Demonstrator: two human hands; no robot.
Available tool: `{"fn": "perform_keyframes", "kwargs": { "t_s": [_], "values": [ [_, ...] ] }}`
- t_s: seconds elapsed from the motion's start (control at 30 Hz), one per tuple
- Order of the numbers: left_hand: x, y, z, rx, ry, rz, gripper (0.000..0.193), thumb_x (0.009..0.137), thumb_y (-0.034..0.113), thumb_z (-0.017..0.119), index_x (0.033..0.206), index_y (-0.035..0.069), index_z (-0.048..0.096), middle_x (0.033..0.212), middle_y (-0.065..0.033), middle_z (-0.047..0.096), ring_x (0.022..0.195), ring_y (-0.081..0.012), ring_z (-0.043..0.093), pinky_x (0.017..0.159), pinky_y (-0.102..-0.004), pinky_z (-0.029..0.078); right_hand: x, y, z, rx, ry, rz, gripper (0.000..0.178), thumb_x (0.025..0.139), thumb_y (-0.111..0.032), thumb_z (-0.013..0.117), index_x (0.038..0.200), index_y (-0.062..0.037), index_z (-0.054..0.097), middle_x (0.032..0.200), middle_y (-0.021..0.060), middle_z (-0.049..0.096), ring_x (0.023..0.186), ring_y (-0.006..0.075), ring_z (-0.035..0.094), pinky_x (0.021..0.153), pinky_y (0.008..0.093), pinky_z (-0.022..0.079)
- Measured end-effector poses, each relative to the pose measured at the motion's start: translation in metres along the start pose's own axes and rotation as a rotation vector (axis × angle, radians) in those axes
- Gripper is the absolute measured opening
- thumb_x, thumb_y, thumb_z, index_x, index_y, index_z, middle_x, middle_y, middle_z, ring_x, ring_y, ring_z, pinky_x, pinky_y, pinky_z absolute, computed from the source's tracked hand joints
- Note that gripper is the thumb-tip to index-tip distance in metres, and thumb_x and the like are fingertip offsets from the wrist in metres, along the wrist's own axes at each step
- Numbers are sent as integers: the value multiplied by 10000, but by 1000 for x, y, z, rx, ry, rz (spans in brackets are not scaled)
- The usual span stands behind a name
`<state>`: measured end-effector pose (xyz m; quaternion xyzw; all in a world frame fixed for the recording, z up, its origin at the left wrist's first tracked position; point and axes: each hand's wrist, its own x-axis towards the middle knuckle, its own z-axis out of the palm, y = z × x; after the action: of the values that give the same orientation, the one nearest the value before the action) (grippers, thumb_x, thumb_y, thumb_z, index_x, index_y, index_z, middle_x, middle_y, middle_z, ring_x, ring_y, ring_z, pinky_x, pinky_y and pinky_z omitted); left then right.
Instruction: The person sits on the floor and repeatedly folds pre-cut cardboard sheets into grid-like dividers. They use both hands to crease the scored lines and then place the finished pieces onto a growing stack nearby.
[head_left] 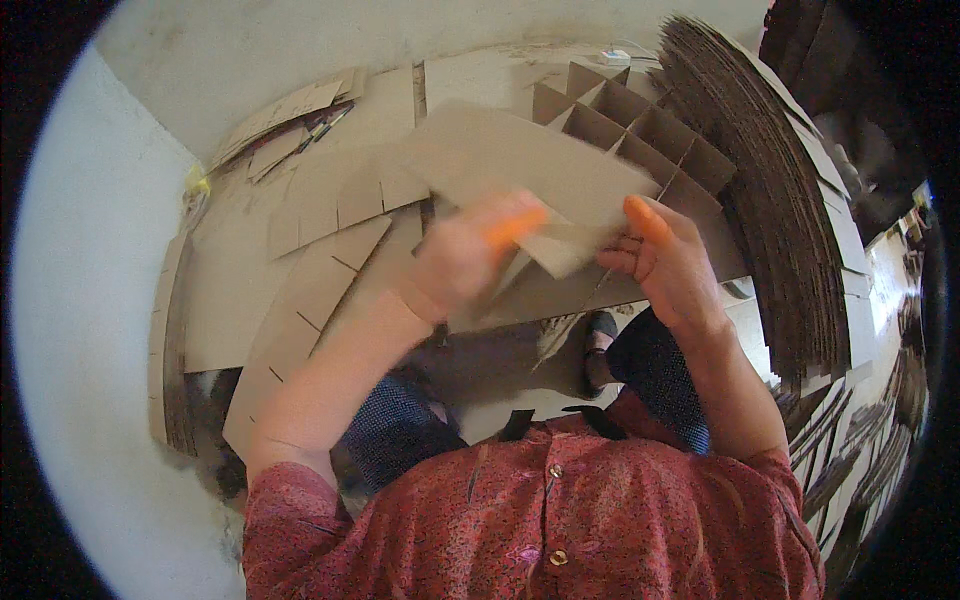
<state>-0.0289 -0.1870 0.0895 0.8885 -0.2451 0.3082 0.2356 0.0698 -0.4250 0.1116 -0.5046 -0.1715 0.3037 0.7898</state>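
A plain brown cardboard sheet (530,160), smeared by motion, is raised over the work surface in front of me. My right hand (665,255) pinches its right end, an orange cover on the thumb and the fingers curled beneath. At its near edge my left hand (465,255) is closed, blurred, with an orange-covered digit lying against the cardboard. The left fingertips are hidden. Just beyond the right hand stands a cardboard grid divider (640,130) of crossed strips, partly covered by the sheet. Slotted cardboard strips (340,205) lie to the left of my left hand.
A tall curved stack of cardboard strips (755,190) borders the right side. Far left are loose cardboard pieces (285,115) with pens (325,128). A small white box (614,57) sits at the back. A pale wall (100,330) stands left.
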Motion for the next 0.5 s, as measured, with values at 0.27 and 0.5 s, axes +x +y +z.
{"fn": "perform_keyframes", "kwargs": {
  "t_s": [0.27, 0.5],
  "values": [
    [25, -45, -29, -264, 355, -724, 576, 818, 203, 730, 1301, 0, 491, 1135, -132, 588, 873, -169, 610, 740, -283, 503, -64, -15, -24, -869, 285, -460, 207, 889, -81, 564, 1054, 8, 653, 896, 67, 690, 794, 122, 618, 712, 266, 475],
    [-3, -109, -20, -496, 312, -851, 431, 844, 148, 686, 1216, -27, 557, 948, -67, 634, 816, -118, 590, 706, -259, 491, -89, 3, -20, -1139, 240, -680, 123, 843, -9, 616, 961, 0, 647, 712, 125, 622, 612, 245, 601, 571, 296, 447]
  ]
}}
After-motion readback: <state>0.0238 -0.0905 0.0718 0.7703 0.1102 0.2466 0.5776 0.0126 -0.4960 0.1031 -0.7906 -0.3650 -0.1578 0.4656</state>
